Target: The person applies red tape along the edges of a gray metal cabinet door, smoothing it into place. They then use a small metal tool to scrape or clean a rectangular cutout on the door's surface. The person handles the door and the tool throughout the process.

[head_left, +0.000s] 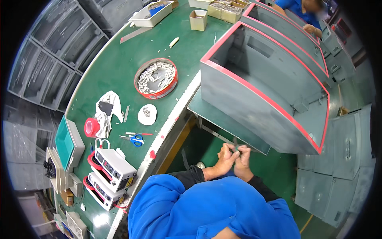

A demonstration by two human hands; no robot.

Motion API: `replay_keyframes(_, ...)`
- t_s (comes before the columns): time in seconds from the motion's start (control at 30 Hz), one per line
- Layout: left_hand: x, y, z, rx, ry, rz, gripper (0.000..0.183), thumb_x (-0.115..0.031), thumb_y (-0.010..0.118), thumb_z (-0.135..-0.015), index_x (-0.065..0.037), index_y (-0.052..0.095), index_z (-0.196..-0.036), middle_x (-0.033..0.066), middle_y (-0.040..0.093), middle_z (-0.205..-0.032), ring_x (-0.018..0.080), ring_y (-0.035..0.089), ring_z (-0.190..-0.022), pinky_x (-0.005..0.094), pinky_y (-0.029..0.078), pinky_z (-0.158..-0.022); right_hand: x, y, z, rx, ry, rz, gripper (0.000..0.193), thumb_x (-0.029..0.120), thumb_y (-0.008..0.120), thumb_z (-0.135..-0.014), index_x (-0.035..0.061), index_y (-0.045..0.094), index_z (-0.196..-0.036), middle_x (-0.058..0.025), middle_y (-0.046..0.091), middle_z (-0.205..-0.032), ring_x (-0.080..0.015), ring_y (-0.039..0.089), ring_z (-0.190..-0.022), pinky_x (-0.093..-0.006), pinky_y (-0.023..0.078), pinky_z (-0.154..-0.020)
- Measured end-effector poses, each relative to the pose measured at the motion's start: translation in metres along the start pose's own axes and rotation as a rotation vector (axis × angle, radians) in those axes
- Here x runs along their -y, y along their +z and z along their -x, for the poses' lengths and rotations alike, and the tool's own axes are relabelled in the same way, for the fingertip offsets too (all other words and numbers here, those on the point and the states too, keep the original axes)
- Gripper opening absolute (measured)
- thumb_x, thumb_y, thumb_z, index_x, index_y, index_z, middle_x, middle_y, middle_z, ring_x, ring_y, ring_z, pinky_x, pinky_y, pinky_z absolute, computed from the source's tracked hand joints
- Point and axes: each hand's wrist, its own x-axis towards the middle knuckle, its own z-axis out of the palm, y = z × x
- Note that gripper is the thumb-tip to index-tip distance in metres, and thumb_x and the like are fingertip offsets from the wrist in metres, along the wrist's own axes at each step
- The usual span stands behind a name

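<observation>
My left hand (223,162) and my right hand (242,163) meet in front of my body, fingertips pinched together. Between them is a small, thin greyish piece, too small and too covered by the fingers for me to name. Just beyond and to the right of my fingers stands a grey metal box (242,105), its open side up and its rim lined with pink-red tape. It rests on a low green-topped stand (213,116), whose near corner is close to my fingertips.
On the green table (131,95) at left are a round red tin (158,95) of small metal pieces, a white lid (142,116), blue-handled scissors (137,140), pink tape (92,127) and white control units (115,169). More taped boxes (274,30) and a co-worker's hand (309,28) are far right.
</observation>
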Motion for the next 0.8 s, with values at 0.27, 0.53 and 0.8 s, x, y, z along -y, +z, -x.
replay_keyframes(0.27,0.02,-0.077,-0.048,-0.199,-0.286,0.15,0.022,-0.026,0.049,-0.089,-0.006,0.04,-0.088,0.013,0.042,-0.08,0.0301,0.044,-0.075,0.0437,0.035,-0.066,0.014,0.061,-0.075,0.405,-0.144,0.126,0.031,-0.004,0.048,-0.082,0.0034,0.036,-0.11,-0.0156,0.048,-0.11,-0.0237,0.047,-0.094,-0.037,0.04,-0.086)
replay_keyframes(0.53,0.042,-0.184,-0.097,-0.332,-0.232,0.295,0.019,-0.02,0.047,-0.096,-0.007,0.035,-0.088,0.0052,0.049,-0.07,0.0113,0.044,-0.062,0.0283,0.039,-0.056,0.11,0.034,-0.168,0.568,-0.504,0.078,0.038,-0.007,0.038,-0.076,0.0114,0.039,-0.11,-0.0152,0.063,-0.086,-0.0304,0.057,-0.069,-0.042,0.044,-0.066)
replay_keyframes(0.8,0.078,-0.197,-0.168,-0.147,-0.195,0.23,0.007,-0.006,0.047,-0.09,-0.006,0.041,-0.093,0.0064,0.049,-0.077,0.0174,0.046,-0.066,0.0321,0.039,-0.063,0.196,0.001,-0.217,0.032,-0.453,0.578,0.016,0.022,0.041,-0.091,0.0084,0.036,-0.097,-0.016,0.056,-0.084,-0.0217,0.046,-0.079,-0.0401,0.036,-0.076)
